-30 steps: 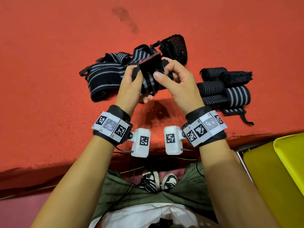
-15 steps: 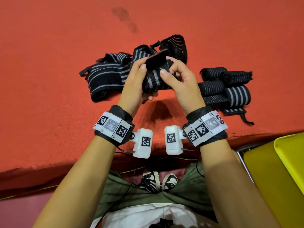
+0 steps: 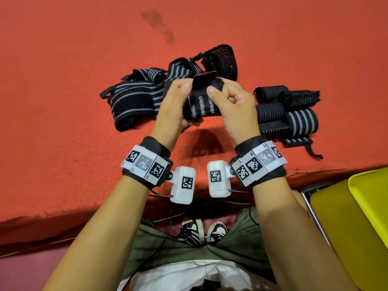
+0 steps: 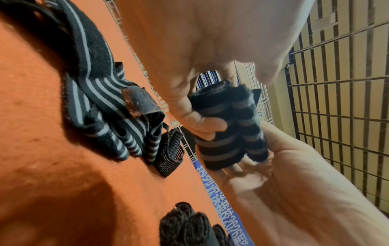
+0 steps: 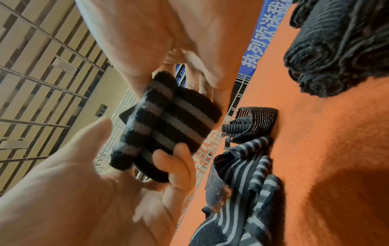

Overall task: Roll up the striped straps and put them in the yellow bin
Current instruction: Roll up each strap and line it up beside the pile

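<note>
Above red carpet (image 3: 63, 101), both hands (image 3: 174, 106) grip a rolled strap (image 3: 201, 101).

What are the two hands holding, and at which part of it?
Both hold one rolled black strap with grey stripes: the left hand grips its left end, the right hand its right end.

The yellow bin (image 3: 340, 217) runs off the head view's right edge, its inside out of sight.
</note>
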{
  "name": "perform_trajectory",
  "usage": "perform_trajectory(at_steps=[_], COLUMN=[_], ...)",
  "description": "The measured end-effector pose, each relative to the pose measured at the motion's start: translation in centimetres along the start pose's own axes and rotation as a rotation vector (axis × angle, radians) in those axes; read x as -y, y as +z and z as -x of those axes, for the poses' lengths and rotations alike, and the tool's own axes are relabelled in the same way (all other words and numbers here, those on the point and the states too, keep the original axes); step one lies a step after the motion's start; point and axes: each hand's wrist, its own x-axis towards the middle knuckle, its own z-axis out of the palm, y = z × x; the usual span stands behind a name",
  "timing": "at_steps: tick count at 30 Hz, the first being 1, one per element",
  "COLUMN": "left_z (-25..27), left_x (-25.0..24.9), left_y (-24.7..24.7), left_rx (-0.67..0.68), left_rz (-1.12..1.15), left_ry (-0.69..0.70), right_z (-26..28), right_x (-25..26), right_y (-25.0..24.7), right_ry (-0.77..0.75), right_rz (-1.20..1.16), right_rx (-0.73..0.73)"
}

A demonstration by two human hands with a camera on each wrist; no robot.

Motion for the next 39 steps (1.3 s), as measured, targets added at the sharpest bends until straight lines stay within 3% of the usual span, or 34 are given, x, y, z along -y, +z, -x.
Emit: perform_trajectory(at_steps=[4, 9, 14, 23, 34, 39], left_z=[0.0, 0.1, -0.3, -0.2, -0.5, -1.1], left_x=[0.5, 0.6, 0.9, 1.8, 2.2, 2.2], left_y=[-0.1, 0.1, 0.1, 0.5, 2.3, 4.1], left_rx=[0.000, 0.040, -0.011, 0.066, 0.155, 0.140], left_rz=[-0.095, -0.151, -0.177, -0.158, -0.148, -0.159], left_ry=[0.077, 0.149, 0.084, 0.086, -0.018, -0.005], right_z=[0.2, 0.1, 0.3, 0.1, -0.8, -0.9], right_x=[0.2, 1.1, 0.9, 0.3, -0.1, 0.0], right_y=[-0.2, -0.4, -0.4, -1.0, -3.7, -5.5], right_ry=[0.023, -0.070, -0.072, 0.009, 0.101, 0.103], right_rz=[0.024, 0.111, 0.137, 0.186, 0.404, 0.356], right_rx=[-0.015, 0.126, 0.109, 0.125, 0.111, 0.055])
